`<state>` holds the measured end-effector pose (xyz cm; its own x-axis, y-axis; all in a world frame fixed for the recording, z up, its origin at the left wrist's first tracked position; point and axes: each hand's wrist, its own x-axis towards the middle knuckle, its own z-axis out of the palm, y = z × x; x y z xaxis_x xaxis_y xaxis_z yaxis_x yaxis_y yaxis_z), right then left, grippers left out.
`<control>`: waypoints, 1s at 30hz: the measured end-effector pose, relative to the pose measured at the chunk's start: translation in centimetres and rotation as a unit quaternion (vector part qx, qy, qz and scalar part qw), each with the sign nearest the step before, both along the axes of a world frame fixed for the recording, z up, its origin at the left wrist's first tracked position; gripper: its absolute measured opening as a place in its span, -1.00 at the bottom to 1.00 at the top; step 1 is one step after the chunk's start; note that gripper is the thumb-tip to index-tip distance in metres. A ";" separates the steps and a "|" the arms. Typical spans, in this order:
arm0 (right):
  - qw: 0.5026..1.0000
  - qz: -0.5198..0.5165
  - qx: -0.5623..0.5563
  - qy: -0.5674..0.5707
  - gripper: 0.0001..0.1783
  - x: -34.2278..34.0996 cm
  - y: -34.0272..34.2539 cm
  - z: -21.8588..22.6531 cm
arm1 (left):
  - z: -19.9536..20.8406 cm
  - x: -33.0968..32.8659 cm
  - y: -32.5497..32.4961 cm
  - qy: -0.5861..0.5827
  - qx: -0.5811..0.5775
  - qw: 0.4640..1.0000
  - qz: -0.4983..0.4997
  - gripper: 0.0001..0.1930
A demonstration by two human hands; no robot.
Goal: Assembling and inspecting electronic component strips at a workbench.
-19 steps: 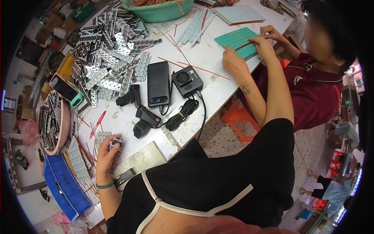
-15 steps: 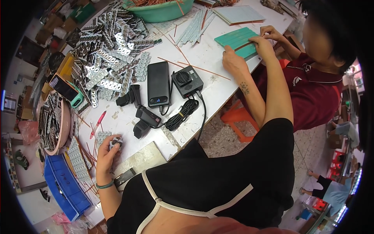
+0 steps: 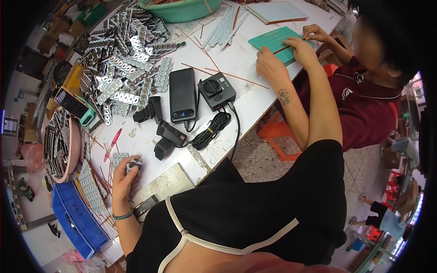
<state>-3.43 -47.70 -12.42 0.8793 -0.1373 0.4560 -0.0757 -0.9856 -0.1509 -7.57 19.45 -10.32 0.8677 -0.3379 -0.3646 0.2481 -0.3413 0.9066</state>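
My left hand [image 3: 122,181] curls round a small silver-and-black bundle [image 3: 134,164] at the table's near left. Its kind is not clear, though it resembles the metal-eyed strips [image 3: 125,73] piled behind. My right arm, in a black sleeve, stretches to the far right. There my right hand [image 3: 302,51] bends its fingers onto a thin brown strip [image 3: 281,50] lying along a grooved green board [image 3: 268,40]. A co-worker's tattooed arm reaches in beside mine, its hand [image 3: 270,66] at the strip's near end. The co-worker's other hand [image 3: 317,33] is at the board's far side.
Mid-table lie a black power bank [image 3: 183,91], a small black fan-like device [image 3: 217,91], a coiled cable [image 3: 212,130] and a black strap mount [image 3: 166,139]. A red pen [image 3: 112,144], pink basket [image 3: 75,136] and blue bin [image 3: 68,218] are left. A green basin [image 3: 182,13] stands behind.
My right hand has shifted slightly up and left along the green board. The co-worker's hands moved a little with it. My left hand keeps its hold on the bundle.
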 end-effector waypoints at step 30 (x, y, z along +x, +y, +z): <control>0.998 -0.020 0.022 0.061 -0.53 -1.9 1.0 -0.5 | -1.2 -0.6 1.4 -0.071 0.012 0.996 -0.043 -0.67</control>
<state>-5.35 -46.68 -12.97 0.9216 -0.1906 0.3382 -0.1349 -0.9741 -0.1816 -8.21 20.84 -11.48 0.8794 -0.4059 -0.2488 0.0862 -0.3781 0.9217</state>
